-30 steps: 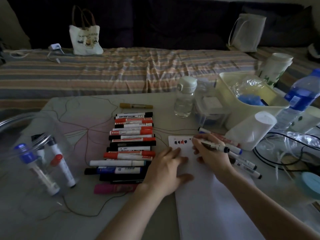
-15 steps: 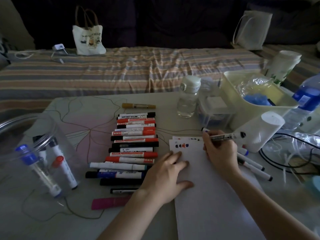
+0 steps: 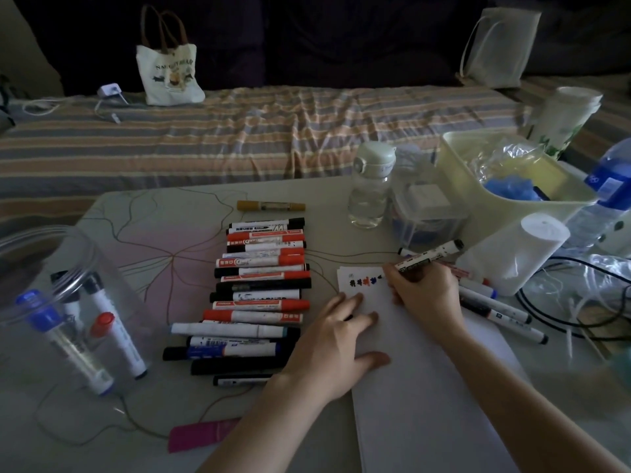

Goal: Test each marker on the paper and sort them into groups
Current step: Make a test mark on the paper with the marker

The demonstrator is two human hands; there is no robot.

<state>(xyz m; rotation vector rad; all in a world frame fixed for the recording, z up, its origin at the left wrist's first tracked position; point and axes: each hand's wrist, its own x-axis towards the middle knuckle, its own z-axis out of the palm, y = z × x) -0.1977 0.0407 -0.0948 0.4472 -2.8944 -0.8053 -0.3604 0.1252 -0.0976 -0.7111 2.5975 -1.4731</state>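
Note:
My right hand [image 3: 421,290] grips a black marker [image 3: 431,255] with its tip down on the white paper [image 3: 426,387], beside a short row of small colour test marks [image 3: 363,280] near the sheet's top edge. My left hand [image 3: 336,343] lies on the paper's left side with fingers spread, and something small and dark shows between its fingers. A stacked row of red, black and blue markers [image 3: 263,285] lies left of the paper. A few more markers [image 3: 495,307] lie to the right of my right hand. A yellow marker [image 3: 271,206] lies apart at the back.
A clear plastic jar [image 3: 65,302] on its side at the left holds several markers. A pink object [image 3: 201,433] lies near the front. A water bottle [image 3: 370,186], clear box [image 3: 426,213], cream tub [image 3: 505,175], paper roll [image 3: 519,254] and cables [image 3: 580,302] crowd the right.
My right hand has moved from the paper's middle to its top edge and tilted the marker up, its tip now on the paper past the marks. The left hand stays on the paper.

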